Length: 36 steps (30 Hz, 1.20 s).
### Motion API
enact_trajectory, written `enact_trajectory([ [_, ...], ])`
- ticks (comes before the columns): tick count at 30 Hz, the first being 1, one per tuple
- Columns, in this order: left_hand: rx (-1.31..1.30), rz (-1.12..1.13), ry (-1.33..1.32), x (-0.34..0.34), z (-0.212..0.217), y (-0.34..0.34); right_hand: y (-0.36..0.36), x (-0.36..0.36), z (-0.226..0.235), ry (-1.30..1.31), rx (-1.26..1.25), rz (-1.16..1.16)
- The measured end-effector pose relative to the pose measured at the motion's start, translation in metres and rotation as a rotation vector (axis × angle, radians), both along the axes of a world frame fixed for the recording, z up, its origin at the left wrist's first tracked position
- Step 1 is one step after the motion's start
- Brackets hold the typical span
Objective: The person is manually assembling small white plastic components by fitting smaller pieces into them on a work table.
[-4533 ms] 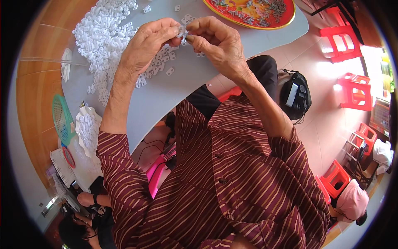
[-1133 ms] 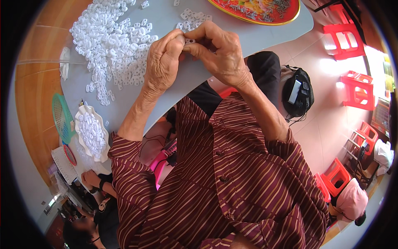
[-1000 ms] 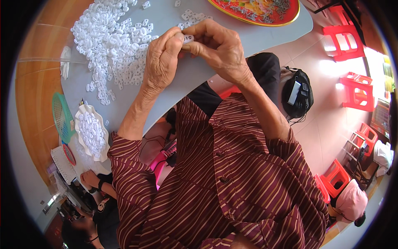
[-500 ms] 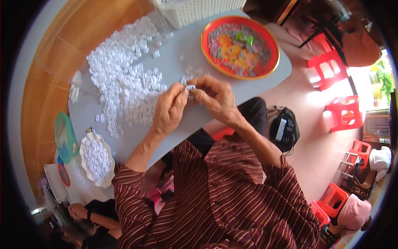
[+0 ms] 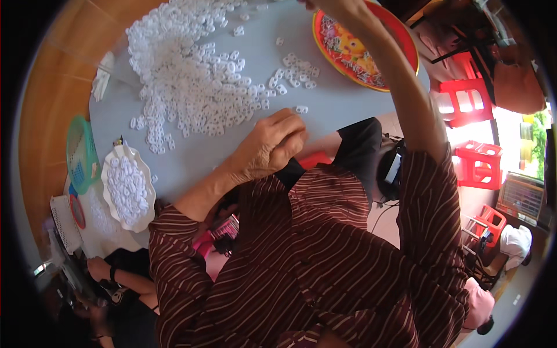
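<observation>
Heap of little white pieces (image 5: 180, 75) takes up a big chunk of the grey table (image 5: 197, 156), but the spot that matters is the gap between one loose white piece (image 5: 301, 109) and the left hand (image 5: 270, 145). That piece lies flat just past the curled fingers, on the side away from the body, close to the table's edge. Its long side runs roughly left to right. Left hand is clearly the nearer one; the right is way further out, well apart from it.

Left hand's fingers are bent in with the thumb drawn up against them, kinda like a loose fist. Can't tell if it's pinching anything, since the fingers hide whatever might be in there. Right hand (image 5: 325, 3) is mostly chopped off by the top edge, so no clue whether it's spread or pinching. The right forearm (image 5: 412, 87) passes over the red tray (image 5: 408, 45), which has a bunch of thin grey pins (image 5: 329, 36) in it.

There's also a small cluster of white pieces (image 5: 296, 72) beyond the loose one, between the heap and the tray. More pieces fill a wavy-edged dish (image 5: 152, 200) off to the left, with a green basket (image 5: 82, 165) just beside it. Someone else's hand (image 5: 98, 268) is down in the lower left.
</observation>
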<state>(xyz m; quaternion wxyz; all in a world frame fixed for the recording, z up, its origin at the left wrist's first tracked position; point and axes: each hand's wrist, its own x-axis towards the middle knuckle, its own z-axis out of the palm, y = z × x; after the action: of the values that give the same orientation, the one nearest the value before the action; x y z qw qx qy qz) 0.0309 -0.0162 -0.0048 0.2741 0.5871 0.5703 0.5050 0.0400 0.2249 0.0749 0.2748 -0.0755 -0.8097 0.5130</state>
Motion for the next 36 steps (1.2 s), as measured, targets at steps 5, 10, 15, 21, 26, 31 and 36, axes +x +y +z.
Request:
enact_trajectory([
  [5, -0.027, -0.019, 0.018, -0.005, -0.008, -0.004, -0.045, 0.001, -0.064, -0.123, 0.250, 0.154],
  [10, -0.014, -0.019, -0.008, 0.000, -0.006, -0.001, -0.073, 0.003, -0.072, -0.165, 0.425, 0.262],
  [15, 0.003, -0.023, -0.009, -0.005, -0.010, -0.001, -0.061, 0.009, -0.072, -0.220, 0.631, 0.164],
  [21, -0.151, 0.044, -0.167, -0.010, -0.009, -0.003, -0.058, 0.022, -0.069, -0.241, 0.629, 0.252],
  [26, -0.155, 0.043, -0.191, -0.009, -0.010, -0.002, -0.061, 0.027, -0.073, -0.301, 0.661, 0.267],
  [31, -0.136, 0.043, -0.161, -0.007, -0.009, -0.001, -0.065, 0.025, -0.075, -0.330, 0.683, 0.240],
  [36, -0.127, 0.036, -0.136, -0.006, -0.009, -0.002, -0.070, 0.021, -0.065, -0.384, 0.883, 0.262],
])
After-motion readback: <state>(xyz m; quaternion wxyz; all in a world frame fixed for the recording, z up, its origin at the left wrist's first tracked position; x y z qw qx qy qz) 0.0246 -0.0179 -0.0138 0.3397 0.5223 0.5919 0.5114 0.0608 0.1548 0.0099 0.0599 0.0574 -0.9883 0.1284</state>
